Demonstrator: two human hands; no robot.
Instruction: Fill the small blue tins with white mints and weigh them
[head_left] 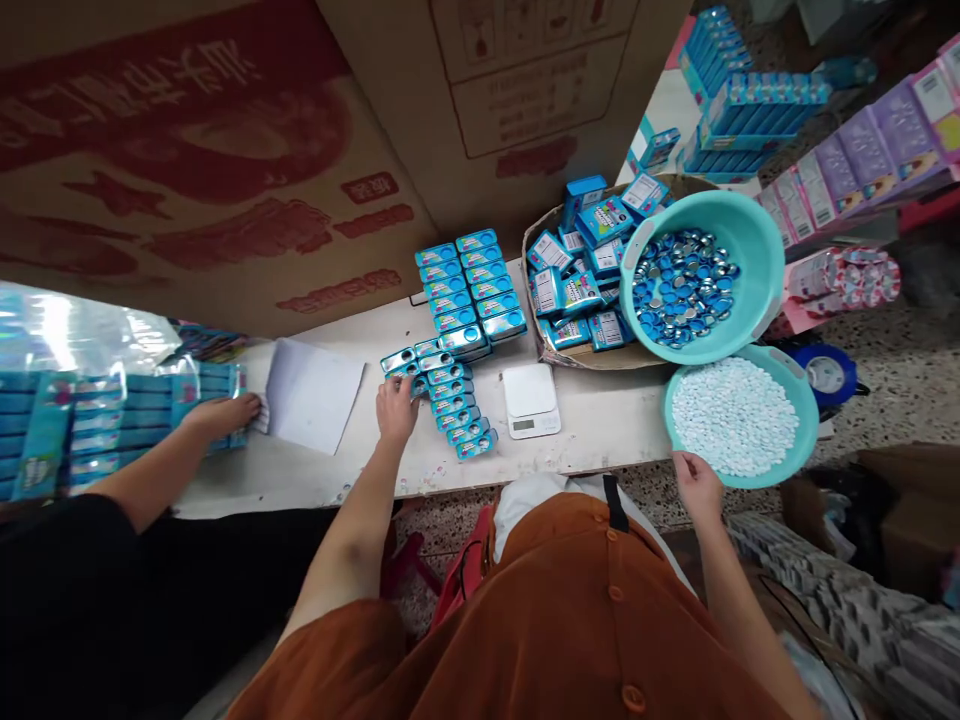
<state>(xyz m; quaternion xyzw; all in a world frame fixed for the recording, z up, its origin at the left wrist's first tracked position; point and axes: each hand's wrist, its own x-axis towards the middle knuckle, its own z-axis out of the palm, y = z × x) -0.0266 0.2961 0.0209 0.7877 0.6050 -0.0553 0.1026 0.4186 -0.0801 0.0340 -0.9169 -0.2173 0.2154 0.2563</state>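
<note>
Gently, keep the small blue tins (455,405) in neat rows
They sit on the white table (600,425), left of the scale (529,392); left hand (396,408) touches one, right hand (699,484) meets the white-bits bowl (808,420), but I can't tell if either grips

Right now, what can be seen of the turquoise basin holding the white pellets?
The turquoise basin is round, plastic-looking and holds many small white pellets. It sits at the worktable's right end, its far rim partly hidden by the basin of blue caps. The right hand is at its near-left rim; grip unclear.
</note>
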